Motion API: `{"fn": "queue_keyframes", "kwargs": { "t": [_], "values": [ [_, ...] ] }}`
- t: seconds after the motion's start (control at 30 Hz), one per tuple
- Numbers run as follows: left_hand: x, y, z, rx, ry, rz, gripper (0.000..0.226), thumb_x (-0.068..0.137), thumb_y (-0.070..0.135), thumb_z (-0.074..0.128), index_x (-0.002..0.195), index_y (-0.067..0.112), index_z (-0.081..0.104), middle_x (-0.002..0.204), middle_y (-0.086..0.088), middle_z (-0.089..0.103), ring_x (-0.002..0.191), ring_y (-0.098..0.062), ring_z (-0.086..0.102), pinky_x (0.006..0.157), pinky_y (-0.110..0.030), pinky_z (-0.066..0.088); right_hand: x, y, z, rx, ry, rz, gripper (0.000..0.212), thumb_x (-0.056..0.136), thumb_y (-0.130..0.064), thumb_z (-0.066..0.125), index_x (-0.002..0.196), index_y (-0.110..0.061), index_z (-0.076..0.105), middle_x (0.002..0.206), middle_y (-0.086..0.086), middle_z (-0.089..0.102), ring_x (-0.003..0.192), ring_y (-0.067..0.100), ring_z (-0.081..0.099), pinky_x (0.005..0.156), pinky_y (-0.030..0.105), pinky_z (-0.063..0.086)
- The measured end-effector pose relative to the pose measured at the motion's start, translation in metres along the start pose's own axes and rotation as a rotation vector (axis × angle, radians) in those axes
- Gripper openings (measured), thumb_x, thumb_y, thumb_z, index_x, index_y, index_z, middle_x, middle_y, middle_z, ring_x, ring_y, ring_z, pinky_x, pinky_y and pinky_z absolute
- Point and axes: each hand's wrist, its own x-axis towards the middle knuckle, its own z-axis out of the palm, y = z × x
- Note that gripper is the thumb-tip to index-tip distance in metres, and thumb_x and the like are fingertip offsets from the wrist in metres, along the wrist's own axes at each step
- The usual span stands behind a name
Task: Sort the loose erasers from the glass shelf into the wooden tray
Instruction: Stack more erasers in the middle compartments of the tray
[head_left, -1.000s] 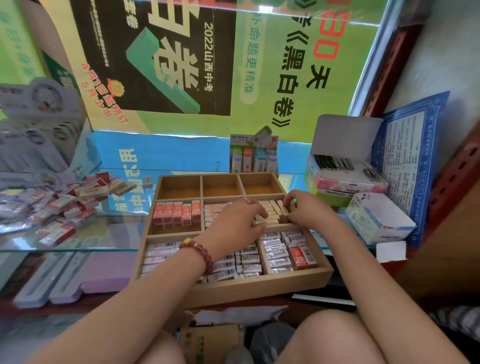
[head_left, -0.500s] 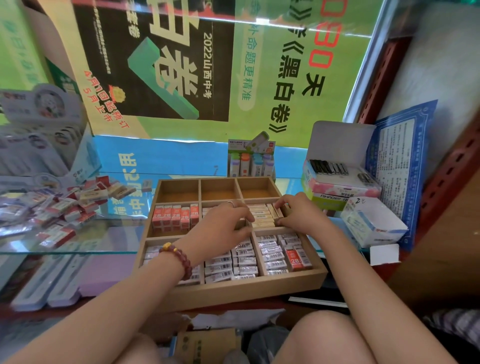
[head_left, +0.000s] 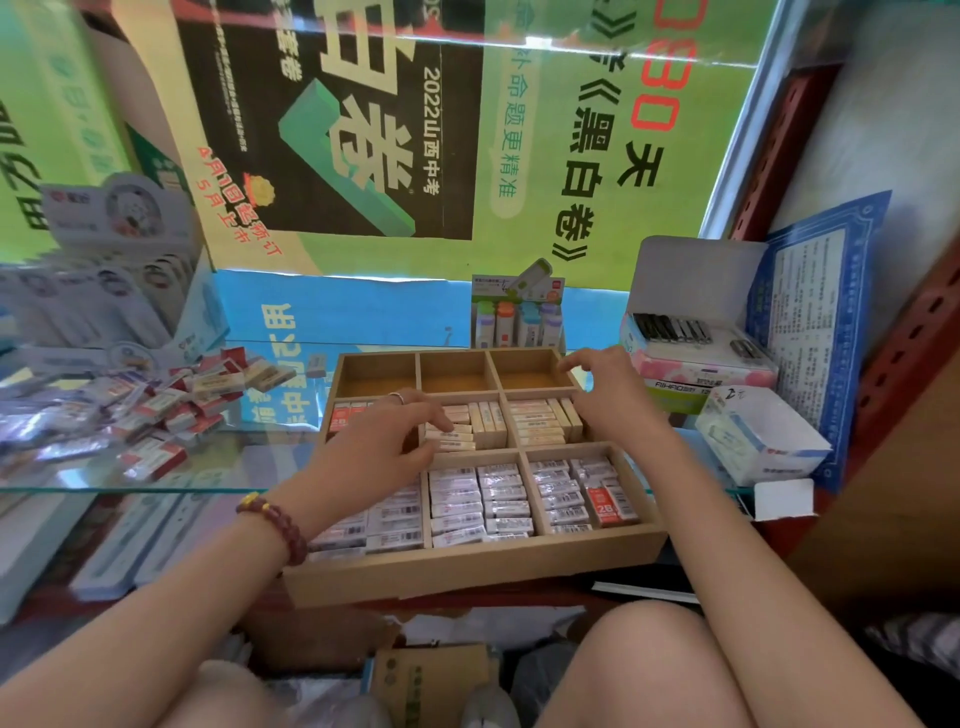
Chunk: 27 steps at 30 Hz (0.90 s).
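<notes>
The wooden tray (head_left: 467, 569) has nine compartments. Its far row is bare, the middle row holds red and beige erasers, and the near row holds white barcoded ones. My left hand (head_left: 382, 441) lies over the middle row, its fingertips resting on the beige erasers (head_left: 485, 423) in the centre compartment. My right hand (head_left: 610, 397) hovers over the tray's right side with fingers loosely spread and nothing in it. Beneath it lie more beige erasers (head_left: 535, 426). A pile of loose erasers (head_left: 161, 410) lies on the glass shelf (head_left: 130, 488) to the left.
Behind the tray stands a small display box of coloured items (head_left: 517, 319). To the right are an open white box (head_left: 691, 332), a white-and-blue carton (head_left: 758, 439) and a blue printed sheet (head_left: 821, 322). Packaged goods (head_left: 104, 291) fill the far left. A cardboard box (head_left: 431, 680) sits between my knees.
My right hand has risen off the right beige compartment toward the tray's far right corner and spread its fingers. My left hand stays over the centre compartment.
</notes>
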Motion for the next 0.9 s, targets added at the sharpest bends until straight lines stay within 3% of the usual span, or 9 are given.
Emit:
{"fn": "queue_keyframes", "kwargs": {
  "t": [0.1, 0.2, 0.27, 0.4, 0.5, 0.6, 0.67, 0.77, 0.9],
  "values": [
    [-0.006, -0.011, -0.009, -0.051, 0.103, -0.049, 0.016, 0.090, 0.018, 0.056, 0.100, 0.028, 0.063, 0.113, 0.012, 0.053, 0.098, -0.008, 0.054, 0.087, -0.027, 0.045, -0.007, -0.027, 0.000, 0.085, 0.076, -0.126, 0.035, 0.088, 0.000, 0.050, 0.113, -0.020, 0.063, 0.118, 0.002, 0.047, 0.104, 0.018, 0.053, 0.082, 0.024, 0.037],
    [-0.009, -0.034, -0.017, 0.022, 0.227, -0.173, 0.015, 0.089, 0.020, 0.055, 0.101, 0.024, 0.062, 0.112, 0.006, 0.056, 0.101, -0.013, 0.052, 0.088, -0.031, 0.042, -0.017, -0.062, 0.009, 0.159, -0.005, -0.315, 0.030, 0.086, -0.002, 0.054, 0.097, -0.026, 0.067, 0.104, -0.009, 0.049, 0.090, 0.003, 0.050, 0.085, 0.021, 0.038],
    [-0.004, -0.055, -0.024, 0.073, 0.277, -0.254, 0.017, 0.089, 0.019, 0.054, 0.103, 0.020, 0.062, 0.111, 0.000, 0.058, 0.104, -0.018, 0.053, 0.088, -0.033, 0.042, -0.023, -0.084, 0.019, 0.188, -0.102, -0.408, 0.026, 0.087, -0.006, 0.057, 0.088, -0.030, 0.067, 0.097, -0.014, 0.049, 0.079, -0.006, 0.046, 0.078, 0.017, 0.037],
    [0.017, -0.113, -0.044, 0.215, 0.157, -0.426, 0.037, 0.085, 0.019, 0.059, 0.120, 0.010, 0.054, 0.124, -0.012, 0.053, 0.118, -0.028, 0.048, 0.095, -0.034, 0.038, -0.030, -0.114, 0.042, 0.180, -0.228, -0.528, 0.021, 0.086, -0.013, 0.060, 0.083, -0.033, 0.066, 0.092, -0.019, 0.049, 0.072, -0.008, 0.043, 0.064, 0.010, 0.032],
    [0.026, -0.153, -0.051, 0.527, 0.089, -0.516, 0.054, 0.081, 0.031, 0.060, 0.129, 0.014, 0.043, 0.135, -0.013, 0.042, 0.123, -0.032, 0.041, 0.098, -0.040, 0.039, -0.028, -0.129, 0.053, 0.142, -0.259, -0.550, 0.018, 0.087, -0.018, 0.058, 0.086, -0.034, 0.067, 0.103, -0.012, 0.054, 0.085, 0.000, 0.052, 0.071, 0.020, 0.044],
    [0.037, -0.179, -0.048, 0.651, 0.113, -0.510, 0.057, 0.085, 0.036, 0.055, 0.137, 0.020, 0.036, 0.149, -0.010, 0.027, 0.136, -0.029, 0.027, 0.108, -0.041, 0.024, -0.028, -0.138, 0.059, 0.155, -0.294, -0.570, 0.018, 0.088, -0.018, 0.057, 0.085, -0.034, 0.065, 0.102, -0.013, 0.053, 0.089, 0.006, 0.055, 0.080, 0.029, 0.048],
    [0.047, -0.192, -0.047, 0.647, 0.148, -0.488, 0.052, 0.088, 0.033, 0.049, 0.138, 0.025, 0.036, 0.152, -0.007, 0.027, 0.140, -0.022, 0.023, 0.111, -0.039, 0.020, -0.025, -0.139, 0.063, 0.167, -0.301, -0.588, 0.020, 0.088, -0.017, 0.057, 0.083, -0.034, 0.065, 0.097, -0.014, 0.053, 0.081, 0.000, 0.052, 0.075, 0.026, 0.045],
    [0.061, -0.199, -0.037, 0.687, 0.160, -0.441, 0.051, 0.091, 0.029, 0.045, 0.140, 0.026, 0.035, 0.153, -0.005, 0.027, 0.140, -0.020, 0.025, 0.109, -0.039, 0.019, -0.018, -0.135, 0.069, 0.198, -0.298, -0.566, 0.022, 0.088, -0.017, 0.057, 0.081, -0.035, 0.066, 0.095, -0.017, 0.053, 0.071, -0.004, 0.047, 0.065, 0.017, 0.037],
    [0.075, -0.197, -0.029, 0.743, 0.093, -0.394, 0.056, 0.092, 0.027, 0.042, 0.146, 0.029, 0.026, 0.157, -0.002, 0.016, 0.135, -0.023, 0.033, 0.106, -0.043, 0.028, -0.011, -0.129, 0.075, 0.231, -0.282, -0.544, 0.023, 0.089, -0.019, 0.058, 0.078, -0.037, 0.065, 0.097, -0.018, 0.055, 0.069, -0.007, 0.045, 0.063, 0.015, 0.032]
  ]
}}
